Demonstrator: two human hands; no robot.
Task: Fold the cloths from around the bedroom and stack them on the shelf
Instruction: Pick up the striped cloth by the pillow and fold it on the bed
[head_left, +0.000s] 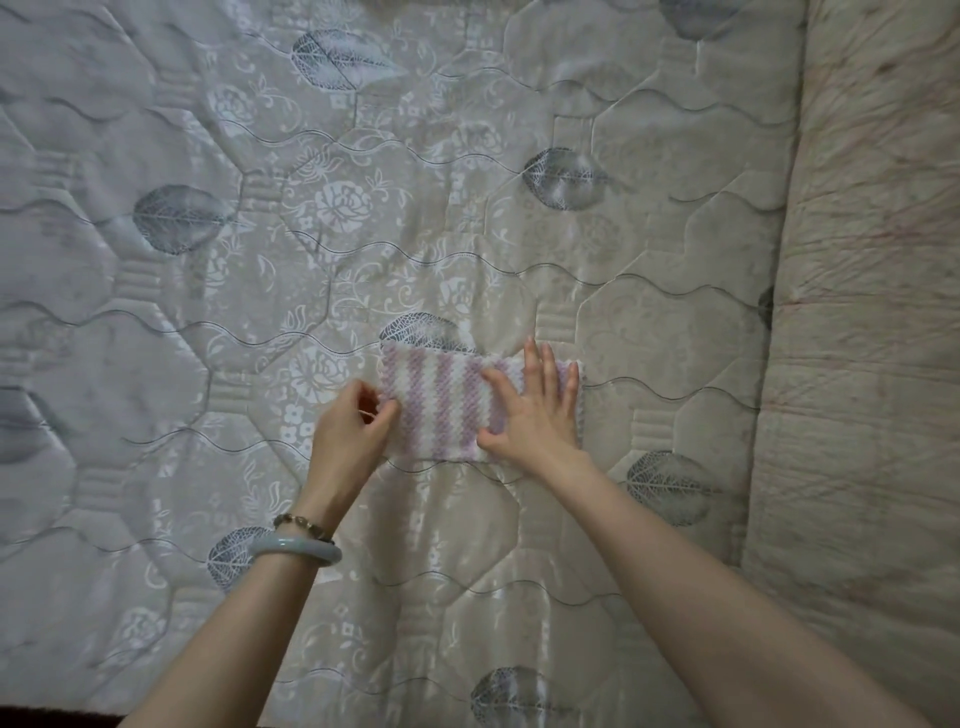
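Observation:
A small cloth (441, 400) with pink and white stripes lies folded into a rectangle on the mattress (260, 234). My left hand (353, 431) pinches the cloth's left edge between thumb and fingers. My right hand (535, 410) lies flat on the cloth's right half, fingers spread, pressing it down. Part of the cloth's right side is hidden under that palm.
The quilted mattress with leaf and flower patterns fills the view. A beige padded border or second cushion (872, 312) runs along the right side. A dark strip (52, 717) shows at the bottom left, at the mattress's near edge. Bracelets (296, 545) are on my left wrist.

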